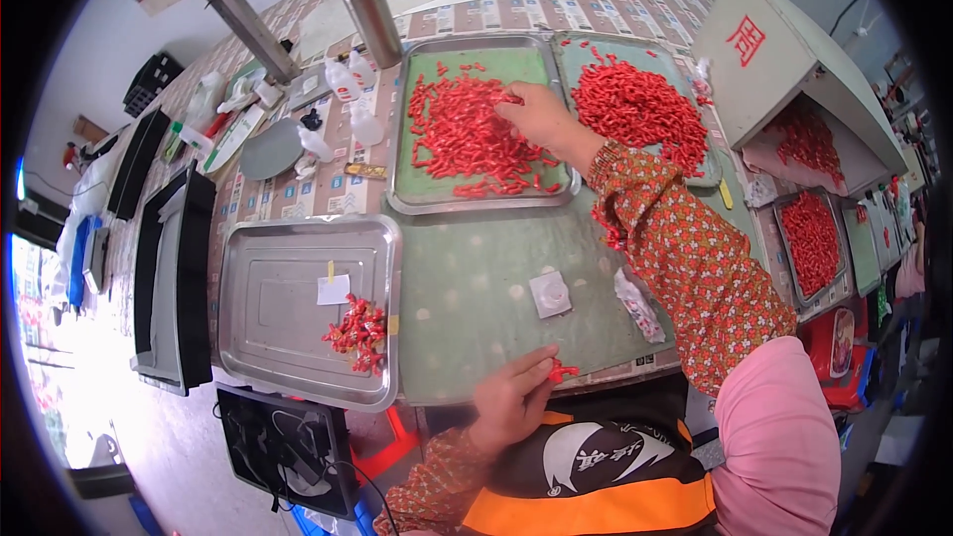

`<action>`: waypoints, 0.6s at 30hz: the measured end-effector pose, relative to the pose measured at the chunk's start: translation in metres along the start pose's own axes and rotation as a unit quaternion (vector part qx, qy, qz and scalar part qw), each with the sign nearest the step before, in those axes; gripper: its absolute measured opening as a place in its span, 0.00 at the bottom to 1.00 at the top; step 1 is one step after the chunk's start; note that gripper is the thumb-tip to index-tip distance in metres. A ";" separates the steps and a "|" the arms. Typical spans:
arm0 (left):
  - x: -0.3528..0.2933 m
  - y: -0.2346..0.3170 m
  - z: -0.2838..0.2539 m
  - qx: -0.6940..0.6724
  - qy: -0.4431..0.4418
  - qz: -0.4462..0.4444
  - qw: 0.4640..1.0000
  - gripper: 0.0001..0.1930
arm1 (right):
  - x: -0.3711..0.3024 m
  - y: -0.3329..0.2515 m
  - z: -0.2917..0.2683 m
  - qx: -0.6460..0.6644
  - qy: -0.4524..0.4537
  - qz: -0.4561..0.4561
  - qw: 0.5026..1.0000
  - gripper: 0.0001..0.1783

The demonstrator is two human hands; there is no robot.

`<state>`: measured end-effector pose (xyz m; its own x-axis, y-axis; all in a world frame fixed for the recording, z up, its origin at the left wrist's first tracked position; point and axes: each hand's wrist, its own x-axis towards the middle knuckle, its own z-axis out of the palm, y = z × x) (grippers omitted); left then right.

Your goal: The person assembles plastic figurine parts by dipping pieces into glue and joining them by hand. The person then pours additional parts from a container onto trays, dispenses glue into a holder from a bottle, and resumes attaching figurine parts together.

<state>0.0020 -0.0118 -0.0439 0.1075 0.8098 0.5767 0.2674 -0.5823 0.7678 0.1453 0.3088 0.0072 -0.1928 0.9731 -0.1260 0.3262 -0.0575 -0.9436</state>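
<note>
My left hand (511,395) is at the near table edge, thumb and fingers pinched on a small red piece (561,371). Stretched forward, my right hand (544,121) is over the heap of small red pieces (462,129) in a green-lined metal tray (395,154). Its fingertips are closed at the heap, with a red piece at them; the exact grip is partly hidden. On the green mat (467,288) between my hands lies a small white square pad with a round disc (550,295). A crumpled white wrapper (637,306) lies under my right forearm.
A metal tray (288,313) at left holds a small red-and-gold pile (359,335) and a paper slip. Another heaped tray (635,109) stands behind my right arm. Farther out are a steel flask (369,15), white bottles (342,79), a black bin (171,278) and an open box (794,69).
</note>
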 end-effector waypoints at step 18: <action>0.005 -0.001 -0.006 0.027 -0.002 0.053 0.998 0.19 | -0.018 0.005 -0.002 -0.412 -0.051 -0.233 0.879 0.30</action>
<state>-0.0031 -0.0080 -0.0402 0.1425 0.7439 0.6530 0.3054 -0.6605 0.6859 0.1518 0.2914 0.0051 -0.5517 0.8204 0.1501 0.7413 0.5648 -0.3626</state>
